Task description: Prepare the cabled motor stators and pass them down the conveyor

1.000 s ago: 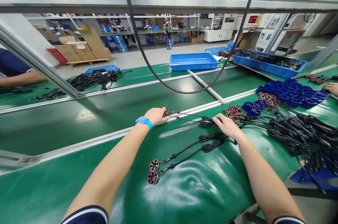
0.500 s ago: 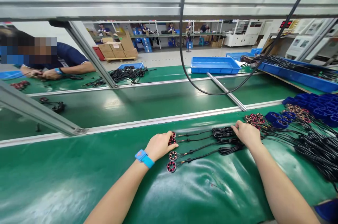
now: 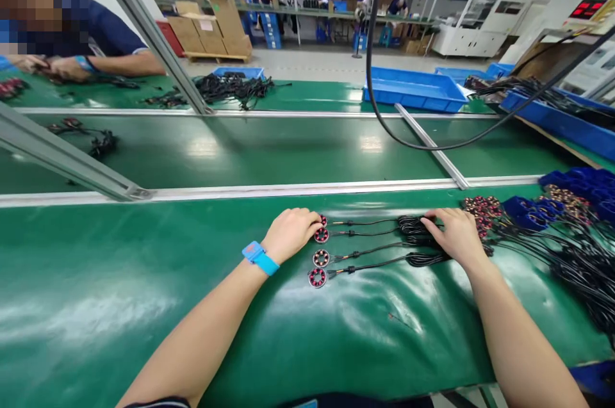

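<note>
On the green mat (image 3: 144, 305) in front of me lie several small round stators with red and copper windings (image 3: 318, 277), each on a thin black lead ending in a coiled black cable bundle (image 3: 423, 259). My left hand (image 3: 291, 234), with a blue wristband, is curled over the upper stators at the left end of the leads. My right hand (image 3: 456, 235) rests with bent fingers on the coiled cable bundles at the right end.
A heap of black cables and stators (image 3: 571, 261) and blue plastic parts (image 3: 533, 212) lie to the right. A conveyor belt (image 3: 269, 152) runs behind a metal rail. A person (image 3: 91, 43) works across it at the far left. Blue trays (image 3: 413, 91) and a hanging black hose (image 3: 379, 100) sit beyond.
Both hands brought two wired stators back from the rail and laid them next to the two near ones. The view has tilted downward and shifted left.
</note>
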Demonstrator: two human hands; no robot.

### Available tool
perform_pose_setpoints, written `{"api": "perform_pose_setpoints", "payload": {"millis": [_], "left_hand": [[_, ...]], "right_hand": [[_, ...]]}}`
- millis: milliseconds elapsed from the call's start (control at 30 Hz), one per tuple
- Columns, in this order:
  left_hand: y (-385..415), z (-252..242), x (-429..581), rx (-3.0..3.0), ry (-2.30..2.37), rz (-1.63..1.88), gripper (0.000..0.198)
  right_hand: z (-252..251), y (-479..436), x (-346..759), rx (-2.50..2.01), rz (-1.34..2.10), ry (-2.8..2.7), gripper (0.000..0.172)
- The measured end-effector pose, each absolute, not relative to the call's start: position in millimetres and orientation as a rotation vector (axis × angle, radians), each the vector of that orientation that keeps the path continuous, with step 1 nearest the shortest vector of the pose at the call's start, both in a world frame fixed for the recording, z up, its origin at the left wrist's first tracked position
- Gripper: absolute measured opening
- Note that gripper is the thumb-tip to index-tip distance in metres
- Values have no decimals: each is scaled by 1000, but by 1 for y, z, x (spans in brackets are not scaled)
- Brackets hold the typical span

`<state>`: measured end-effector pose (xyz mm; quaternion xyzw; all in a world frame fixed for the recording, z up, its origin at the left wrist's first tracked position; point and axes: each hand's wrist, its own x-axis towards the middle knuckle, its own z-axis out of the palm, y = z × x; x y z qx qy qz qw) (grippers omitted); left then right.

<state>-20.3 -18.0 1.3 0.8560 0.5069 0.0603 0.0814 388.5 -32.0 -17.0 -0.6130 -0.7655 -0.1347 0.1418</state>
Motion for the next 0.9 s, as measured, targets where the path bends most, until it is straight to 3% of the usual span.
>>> {"api": "perform_pose_setpoints", "payload": {"millis": [267,600,900], "left_hand": [[-7,-11,-23,2498,1417,631,17],[-5,-22,-15,2433,1353,668,17],[-7,-26,-14,2390,1370,668,22]], "right_hand": [[-19,-29,396,-1680,-264,-2283,37],[-13,-25,393,-1740,-47,-2235,31],[7,119,366,-2320,146,-1958,24]]}}
